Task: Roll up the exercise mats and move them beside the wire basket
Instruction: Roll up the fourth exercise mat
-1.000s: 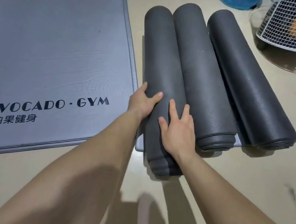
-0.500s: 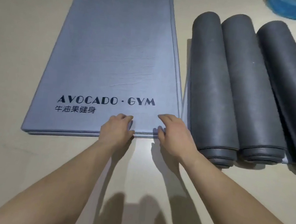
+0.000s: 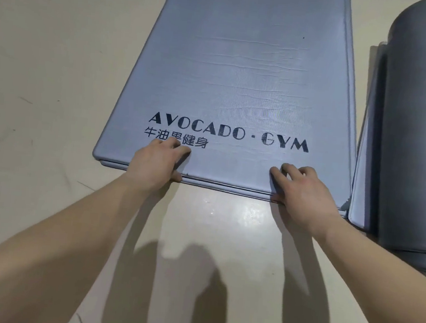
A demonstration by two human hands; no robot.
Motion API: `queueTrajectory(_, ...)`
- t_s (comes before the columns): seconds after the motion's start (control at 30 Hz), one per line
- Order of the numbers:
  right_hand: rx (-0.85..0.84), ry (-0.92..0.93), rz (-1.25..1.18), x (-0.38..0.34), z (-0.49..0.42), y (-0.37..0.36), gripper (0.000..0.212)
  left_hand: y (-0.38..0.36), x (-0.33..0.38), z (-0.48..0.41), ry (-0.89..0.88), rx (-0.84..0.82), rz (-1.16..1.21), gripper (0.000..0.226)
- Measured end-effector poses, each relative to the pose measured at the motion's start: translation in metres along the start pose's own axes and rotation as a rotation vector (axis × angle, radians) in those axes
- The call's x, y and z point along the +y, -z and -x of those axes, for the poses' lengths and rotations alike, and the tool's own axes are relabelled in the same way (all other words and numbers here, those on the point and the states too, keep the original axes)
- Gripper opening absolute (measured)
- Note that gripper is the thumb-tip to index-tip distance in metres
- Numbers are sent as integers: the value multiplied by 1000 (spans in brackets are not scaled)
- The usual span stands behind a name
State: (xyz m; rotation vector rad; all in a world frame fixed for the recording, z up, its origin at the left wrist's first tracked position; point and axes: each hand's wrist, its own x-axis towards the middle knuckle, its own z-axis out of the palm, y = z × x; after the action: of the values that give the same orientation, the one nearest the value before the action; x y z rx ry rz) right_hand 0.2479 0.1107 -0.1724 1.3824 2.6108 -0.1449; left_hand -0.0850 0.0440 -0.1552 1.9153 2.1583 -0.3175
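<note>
A flat blue-grey exercise mat (image 3: 245,67) printed "AVOCADO · GYM" lies unrolled on the floor ahead of me. It looks stacked on at least one more flat mat, whose edge shows along the near end. My left hand (image 3: 158,162) grips the near edge left of centre, fingers curled on top and thumb at the edge. My right hand (image 3: 301,189) grips the same edge near the right corner, fingers bent on the surface and thumb under the lip. A rolled dark grey mat (image 3: 416,146) lies at the right edge. The wire basket is out of view.
Bare beige floor (image 3: 46,65) stretches to the left of the flat mat and in front of it, where my shadow falls. The rolled mat rests on another flat grey mat (image 3: 364,161) just to the right of the printed one.
My hands left the rolled mat and moved left to the flat mat's near edge. They have since spread apart along that edge, and my view has swung left, dropping the basket from sight.
</note>
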Motion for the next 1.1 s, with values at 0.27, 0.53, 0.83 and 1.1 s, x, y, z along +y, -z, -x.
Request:
queueTrajectory(0.27,107,-132,-218,-19,13,11,23,7,1,29,-111,254,110,9)
queueTrajectory(0.53,51,-182,-258,-61,101,58,16,36,6,139,-21,102,56,15)
queueTrajectory(0.83,307,-171,-174,-57,95,70,5,38,11,145,35,192,60,19)
queueTrajectory(1.1,414,-142,-19,-48,47,32,26,18,12,80,144,432,39,19)
